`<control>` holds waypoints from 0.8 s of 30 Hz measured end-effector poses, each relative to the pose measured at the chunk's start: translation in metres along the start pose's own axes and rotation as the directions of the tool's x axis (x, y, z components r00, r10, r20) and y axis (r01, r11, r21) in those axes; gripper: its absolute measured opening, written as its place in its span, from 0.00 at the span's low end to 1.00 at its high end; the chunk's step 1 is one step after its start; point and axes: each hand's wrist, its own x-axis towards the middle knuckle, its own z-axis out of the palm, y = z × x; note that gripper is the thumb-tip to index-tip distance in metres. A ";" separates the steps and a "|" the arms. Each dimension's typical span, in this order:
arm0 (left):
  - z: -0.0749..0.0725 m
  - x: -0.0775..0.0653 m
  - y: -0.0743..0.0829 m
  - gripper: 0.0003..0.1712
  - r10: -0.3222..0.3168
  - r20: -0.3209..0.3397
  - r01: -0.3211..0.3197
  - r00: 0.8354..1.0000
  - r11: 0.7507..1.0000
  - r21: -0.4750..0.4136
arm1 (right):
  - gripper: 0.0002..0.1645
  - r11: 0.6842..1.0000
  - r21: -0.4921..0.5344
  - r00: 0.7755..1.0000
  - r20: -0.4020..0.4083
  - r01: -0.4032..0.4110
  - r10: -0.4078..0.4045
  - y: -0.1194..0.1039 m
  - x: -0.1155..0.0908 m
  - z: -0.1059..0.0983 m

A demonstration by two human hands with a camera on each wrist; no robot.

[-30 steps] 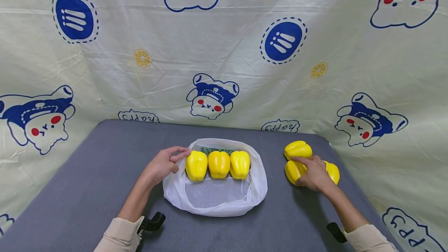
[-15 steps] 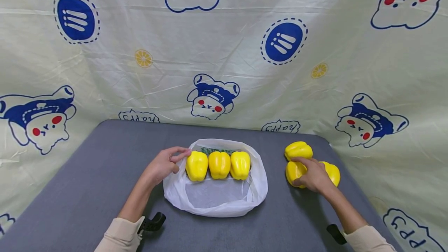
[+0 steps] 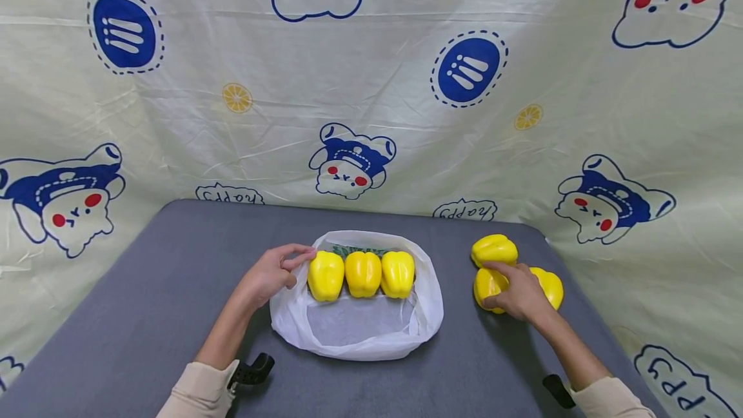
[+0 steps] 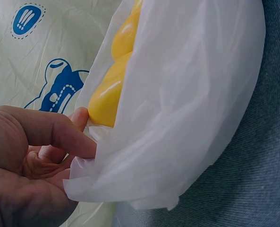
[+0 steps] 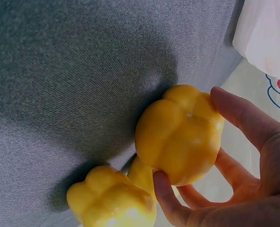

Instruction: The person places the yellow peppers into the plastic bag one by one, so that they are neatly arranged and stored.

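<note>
A white plastic bag lies with its mouth wide, near the middle of the table. Three yellow bell peppers sit in a row along the far side inside it. My left hand pinches the bag's left rim; the left wrist view shows the thin plastic between finger and thumb. On the right, my right hand grips a yellow bell pepper by its sides. Another pepper lies just behind that one, and a third is partly covered by the hand.
A grey cloth-covered table bears everything. A pale printed sheet hangs behind it and along both sides. Dark wrist straps show at both cuffs.
The gripped pepper has shifted very slightly toward me, and the right thumb sits a little further left on it. The left hand and the bag stay as they were.
</note>
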 end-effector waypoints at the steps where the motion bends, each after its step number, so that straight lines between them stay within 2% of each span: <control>1: 0.000 0.000 0.000 0.38 0.000 0.001 0.000 1.000 1.000 -0.002 | 0.46 1.000 0.001 1.000 -0.002 -0.001 0.001 0.000 0.000 0.000; 15: 0.001 0.001 -0.001 0.38 -0.001 -0.006 0.001 1.000 1.000 -0.004 | 0.44 1.000 -0.030 0.999 -0.054 0.004 -0.005 0.003 0.001 0.005; 24: 0.000 0.002 -0.001 0.38 -0.002 -0.010 0.002 1.000 1.000 -0.001 | 0.44 1.000 -0.026 0.998 -0.060 -0.006 0.004 0.001 0.002 0.005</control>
